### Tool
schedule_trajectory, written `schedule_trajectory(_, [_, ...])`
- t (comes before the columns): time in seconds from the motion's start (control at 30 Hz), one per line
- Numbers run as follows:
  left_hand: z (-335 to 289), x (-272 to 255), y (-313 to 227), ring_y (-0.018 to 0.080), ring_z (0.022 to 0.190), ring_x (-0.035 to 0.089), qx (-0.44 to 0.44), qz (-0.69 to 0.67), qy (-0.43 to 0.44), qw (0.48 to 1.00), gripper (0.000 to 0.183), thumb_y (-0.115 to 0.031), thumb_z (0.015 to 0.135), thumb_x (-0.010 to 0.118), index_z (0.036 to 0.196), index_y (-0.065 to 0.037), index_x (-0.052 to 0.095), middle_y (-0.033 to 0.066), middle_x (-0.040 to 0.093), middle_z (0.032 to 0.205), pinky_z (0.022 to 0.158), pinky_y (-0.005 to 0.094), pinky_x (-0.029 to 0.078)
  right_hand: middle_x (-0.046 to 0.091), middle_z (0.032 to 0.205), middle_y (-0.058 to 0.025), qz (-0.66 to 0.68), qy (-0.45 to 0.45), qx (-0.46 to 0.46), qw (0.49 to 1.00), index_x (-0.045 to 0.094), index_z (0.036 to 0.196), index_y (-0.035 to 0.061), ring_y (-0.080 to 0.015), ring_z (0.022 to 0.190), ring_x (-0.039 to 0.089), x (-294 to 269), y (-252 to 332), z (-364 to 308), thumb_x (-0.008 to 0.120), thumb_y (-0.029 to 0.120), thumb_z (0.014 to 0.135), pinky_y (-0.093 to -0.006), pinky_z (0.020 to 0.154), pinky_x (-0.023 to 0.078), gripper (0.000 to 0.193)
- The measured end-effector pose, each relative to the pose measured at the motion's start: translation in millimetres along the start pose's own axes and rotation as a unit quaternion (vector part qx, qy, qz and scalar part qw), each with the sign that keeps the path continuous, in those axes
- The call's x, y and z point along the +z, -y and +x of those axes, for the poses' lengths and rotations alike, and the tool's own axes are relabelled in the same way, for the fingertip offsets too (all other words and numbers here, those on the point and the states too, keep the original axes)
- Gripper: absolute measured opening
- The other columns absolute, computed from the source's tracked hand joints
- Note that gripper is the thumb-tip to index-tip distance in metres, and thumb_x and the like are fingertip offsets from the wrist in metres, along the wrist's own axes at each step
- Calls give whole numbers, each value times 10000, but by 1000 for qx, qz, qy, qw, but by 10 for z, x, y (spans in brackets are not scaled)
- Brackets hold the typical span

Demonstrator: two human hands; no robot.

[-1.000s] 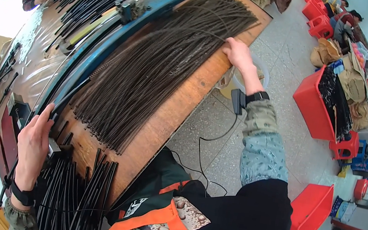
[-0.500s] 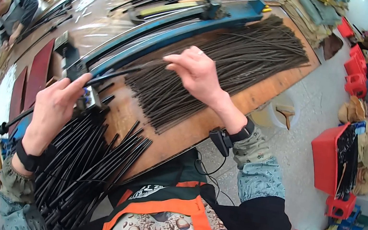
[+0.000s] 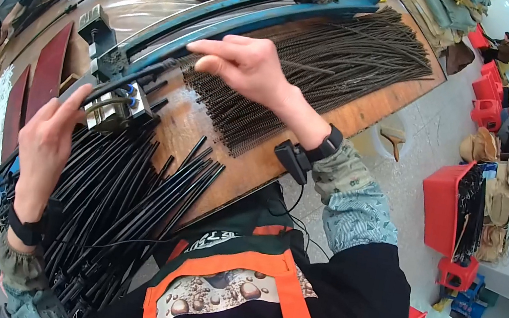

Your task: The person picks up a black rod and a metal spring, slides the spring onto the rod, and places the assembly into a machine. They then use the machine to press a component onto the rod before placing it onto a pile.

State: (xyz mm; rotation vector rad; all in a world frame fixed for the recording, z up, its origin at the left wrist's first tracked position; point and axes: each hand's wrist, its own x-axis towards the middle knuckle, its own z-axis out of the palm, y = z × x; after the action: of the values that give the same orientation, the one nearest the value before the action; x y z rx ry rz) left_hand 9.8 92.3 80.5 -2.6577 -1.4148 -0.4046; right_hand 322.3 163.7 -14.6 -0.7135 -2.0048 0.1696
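My left hand (image 3: pixel 44 147) is closed round a long black tube (image 3: pixel 121 81), which slants from a knobbed end at the lower left up toward my right hand. My right hand (image 3: pixel 246 69) pinches a thin dark coil spring (image 3: pixel 187 61) between thumb and forefinger, close to the tube's upper end. Part of the spring seems to be inside the tube; my fingers hide some of it. Under and beyond my right hand lies a wide pile of similar long springs (image 3: pixel 325 56). Below the tube sits a small metal fixture (image 3: pixel 117 112) with blue fittings.
Many black tubes (image 3: pixel 125 205) lie heaped at the table's near left. A long blue metal rail (image 3: pixel 243 26) runs across behind the springs. Dark red boards (image 3: pixel 50 71) are at the left. On the right floor stand a bucket with a brush (image 3: pixel 392 141) and a red crate (image 3: pixel 441 207).
My right hand has moved left, closer to the tube's end, and less spring shows between them. My left hand has shifted down and left with the tube. The view has turned slightly.
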Motion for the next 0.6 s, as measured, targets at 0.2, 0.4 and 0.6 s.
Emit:
schedule_trajectory(0.2, [-44,15,-2,295,704,605,-7,17,40,999,394,-15,914,612,1286,-141,633,120,570,805,630,394,483,657,723,-37,39,7,-15,999,726,1044,180,-221,672,673,389,262,130,751,306,842,-341,542,520,240])
schedule_trajectory(0.4, [-223,-357,603,306,769,623,-44,2,-170,984,313,-11,939,590,1250,-38,617,165,627,906,686,368,491,702,837,-73,-26,21,107,994,686,1092,48,-172,734,661,86,-419,-33,654,105,945,-319,675,532,161])
schedule_trajectory(0.6, [-448,-783,830,298,848,646,-99,32,-197,975,244,-35,954,593,1192,4,630,189,673,978,732,333,502,699,852,-57,259,101,195,941,672,1010,0,-108,769,665,850,-29,1042,626,79,967,-268,708,548,101])
